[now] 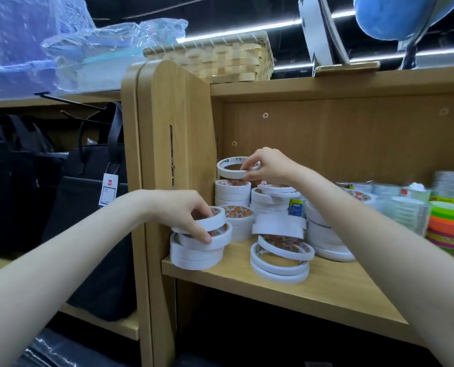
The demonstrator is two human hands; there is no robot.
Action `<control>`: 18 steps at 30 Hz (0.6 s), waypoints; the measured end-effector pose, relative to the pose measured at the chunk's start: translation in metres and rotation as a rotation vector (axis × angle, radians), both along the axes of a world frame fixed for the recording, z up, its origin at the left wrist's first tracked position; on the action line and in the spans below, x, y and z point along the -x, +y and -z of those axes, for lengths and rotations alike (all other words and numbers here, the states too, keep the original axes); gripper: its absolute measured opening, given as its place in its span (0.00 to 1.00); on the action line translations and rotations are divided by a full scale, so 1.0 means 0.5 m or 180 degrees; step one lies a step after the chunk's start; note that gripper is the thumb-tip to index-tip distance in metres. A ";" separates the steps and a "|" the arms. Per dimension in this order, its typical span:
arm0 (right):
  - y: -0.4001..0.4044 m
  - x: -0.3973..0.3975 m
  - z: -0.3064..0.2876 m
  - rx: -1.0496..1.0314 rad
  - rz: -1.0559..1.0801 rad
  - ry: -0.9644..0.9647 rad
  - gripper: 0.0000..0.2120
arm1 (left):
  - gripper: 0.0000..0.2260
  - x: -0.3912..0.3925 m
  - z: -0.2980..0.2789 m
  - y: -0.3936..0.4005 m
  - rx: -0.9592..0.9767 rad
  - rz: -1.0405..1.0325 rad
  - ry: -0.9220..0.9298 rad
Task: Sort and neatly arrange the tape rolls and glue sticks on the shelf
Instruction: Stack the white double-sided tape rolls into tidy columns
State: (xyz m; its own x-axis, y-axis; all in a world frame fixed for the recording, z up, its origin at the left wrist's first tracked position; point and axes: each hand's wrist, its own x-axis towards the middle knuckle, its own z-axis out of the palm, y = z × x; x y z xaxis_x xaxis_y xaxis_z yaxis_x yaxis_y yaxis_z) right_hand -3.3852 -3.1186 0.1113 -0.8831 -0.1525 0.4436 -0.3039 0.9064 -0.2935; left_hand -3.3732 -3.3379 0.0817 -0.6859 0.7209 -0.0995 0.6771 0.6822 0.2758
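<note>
Left hand: at about 9 o'clock from the middle of the shelf board, fingers curled round a tilted white tape roll, thumb on its outer band, fingertips inside the ring.
Held roll, left: lies askew on top of the front-left stack, touching the roll beneath it, at the shelf's front-left corner.
Right hand: at about 12 o'clock, up by the back panel, thumb and fingers pinching the rim of a white tape ring.
Held ring, right: level, raised just above the back-left stack; whether it touches that stack I cannot tell.
Shelf board: light wood, with white tape rolls in several uneven stacks across its left half.
Front-centre stack: thin wide rings at 6 o'clock, the top ring tilted and shifted to the right.
Middle stacks: leaning rolls between the two hands, some slipped sideways.
Blue-labelled item: stands among the middle rolls; too small to tell what it is.
Right stack: white rolls partly hidden behind the right forearm.
Coloured tape stack: green, orange and pink bands at 3 o'clock.
Clear rolls: just left of the coloured stack.
Woven basket: on the shelf top at 12 o'clock.
Dark bags: hanging at 9 o'clock, beyond the side panel, one with a white price tag.
</note>
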 end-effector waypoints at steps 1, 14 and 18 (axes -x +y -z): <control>-0.004 0.013 0.005 0.0037 0.0083 0.0104 0.08 | 0.13 0.000 0.001 0.000 -0.0021 0.0013 -0.0004; 0.000 0.043 0.062 0.0162 0.0178 0.0118 0.12 | 0.08 -0.009 -0.025 -0.038 0.0160 0.0055 0.0248; -0.033 -0.056 0.063 0.0422 -0.1209 -0.1017 0.11 | 0.07 -0.007 -0.019 -0.028 0.0239 -0.0060 0.0904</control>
State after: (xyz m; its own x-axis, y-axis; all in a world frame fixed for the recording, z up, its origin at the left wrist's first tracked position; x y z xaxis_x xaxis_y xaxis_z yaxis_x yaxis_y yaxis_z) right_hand -3.3570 -3.1350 0.0796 -0.8710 -0.4496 0.1980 -0.4809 0.6981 -0.5304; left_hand -3.3699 -3.3519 0.0914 -0.7070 0.7057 0.0458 0.7070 0.7067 0.0253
